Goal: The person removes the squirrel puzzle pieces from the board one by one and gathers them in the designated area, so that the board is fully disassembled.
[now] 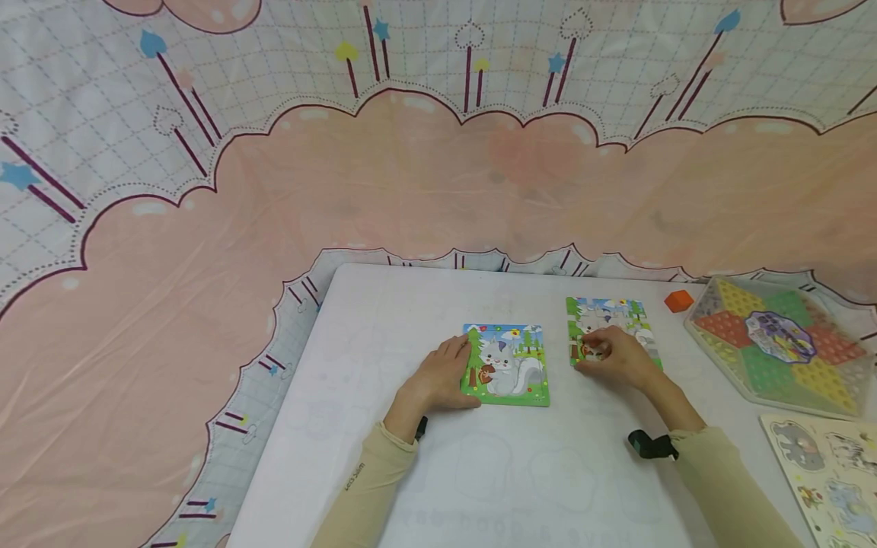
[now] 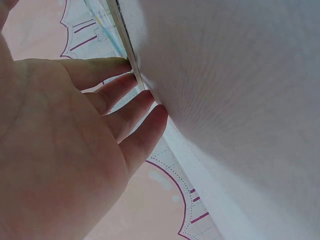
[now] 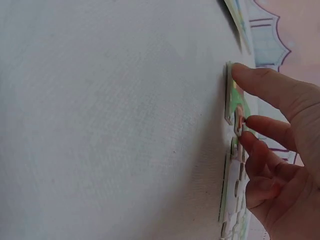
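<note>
My left hand (image 1: 437, 374) rests at the left edge of a square squirrel picture board (image 1: 510, 373), fingertips touching that edge and thumb by the lower left corner. The left wrist view shows its fingers (image 2: 127, 107) extended against the board's thin side (image 2: 134, 62). To the right, a jigsaw puzzle (image 1: 620, 312) with a similar squirrel picture lies partly under my right hand (image 1: 617, 356). That hand's thumb and bent fingers pinch a puzzle piece (image 3: 236, 97) at the lower left corner. Another piece (image 3: 239, 122) beside it sits slightly raised.
An orange block (image 1: 679, 301) lies beyond the jigsaw, beside a clear plastic case (image 1: 726, 373) of coloured pieces. An animal puzzle board (image 1: 825, 464) occupies the near right. The white table (image 1: 329, 388) meets a patterned pink cloth (image 1: 411, 183) at its far and left edges.
</note>
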A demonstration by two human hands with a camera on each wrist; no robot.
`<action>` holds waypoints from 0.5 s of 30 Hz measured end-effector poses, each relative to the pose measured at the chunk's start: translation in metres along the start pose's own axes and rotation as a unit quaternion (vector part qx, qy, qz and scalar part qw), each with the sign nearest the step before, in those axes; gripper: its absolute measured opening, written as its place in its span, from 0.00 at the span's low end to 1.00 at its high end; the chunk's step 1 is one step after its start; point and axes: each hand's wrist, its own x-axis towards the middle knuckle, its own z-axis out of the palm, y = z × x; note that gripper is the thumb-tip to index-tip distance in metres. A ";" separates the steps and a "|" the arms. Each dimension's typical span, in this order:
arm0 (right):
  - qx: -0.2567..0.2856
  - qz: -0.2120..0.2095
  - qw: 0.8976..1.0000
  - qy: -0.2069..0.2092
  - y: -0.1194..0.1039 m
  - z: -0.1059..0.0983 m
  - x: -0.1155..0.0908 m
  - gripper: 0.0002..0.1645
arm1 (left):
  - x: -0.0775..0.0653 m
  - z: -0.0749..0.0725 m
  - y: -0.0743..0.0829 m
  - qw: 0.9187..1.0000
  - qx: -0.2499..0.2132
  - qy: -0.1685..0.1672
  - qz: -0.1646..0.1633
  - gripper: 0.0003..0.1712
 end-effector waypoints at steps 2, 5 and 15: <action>-0.011 0.000 1.000 -0.004 -0.001 0.001 -0.001 0.34 | 0.000 0.001 0.000 1.000 0.000 0.001 0.000 0.59; -0.025 -0.001 1.000 -0.004 -0.001 0.001 -0.001 0.35 | 0.000 0.001 -0.001 1.000 0.001 0.003 0.001 0.59; -0.043 -0.015 0.999 -0.008 -0.001 -0.001 -0.001 0.33 | 0.000 0.000 0.000 1.000 -0.002 0.005 0.003 0.59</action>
